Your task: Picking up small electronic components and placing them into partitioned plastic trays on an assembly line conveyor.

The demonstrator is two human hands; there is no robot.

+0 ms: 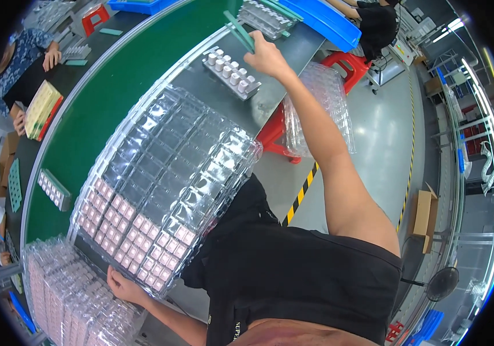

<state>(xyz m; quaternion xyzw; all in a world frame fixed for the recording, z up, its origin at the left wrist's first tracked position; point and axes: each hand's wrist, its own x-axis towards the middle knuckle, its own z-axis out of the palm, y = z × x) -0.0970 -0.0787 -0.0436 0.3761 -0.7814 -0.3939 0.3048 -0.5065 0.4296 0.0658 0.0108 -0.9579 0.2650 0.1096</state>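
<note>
In my right hand (266, 56), a thin green strip (239, 32) is gripped at the far end of the bench. Just below it, a grey fixture block (231, 75) carries several upright whitish cylinders. A clear plastic blister tray (166, 144) lies before me; its near rows hold many small pale pink square parts (134, 233), and its far rows show bare pockets. My left hand (123, 284) is curled by the tray's near edge; whether its fingertips pinch the rim is hidden.
Stacked clear trays with pink parts (68, 294) stand at lower left. A green conveyor belt (106, 86) runs along the left, carrying a small fixture (54, 189). At the far end are grey fixtures (267, 20) and a blue bin (327, 23). Red stools (347, 68) and co-workers are nearby.
</note>
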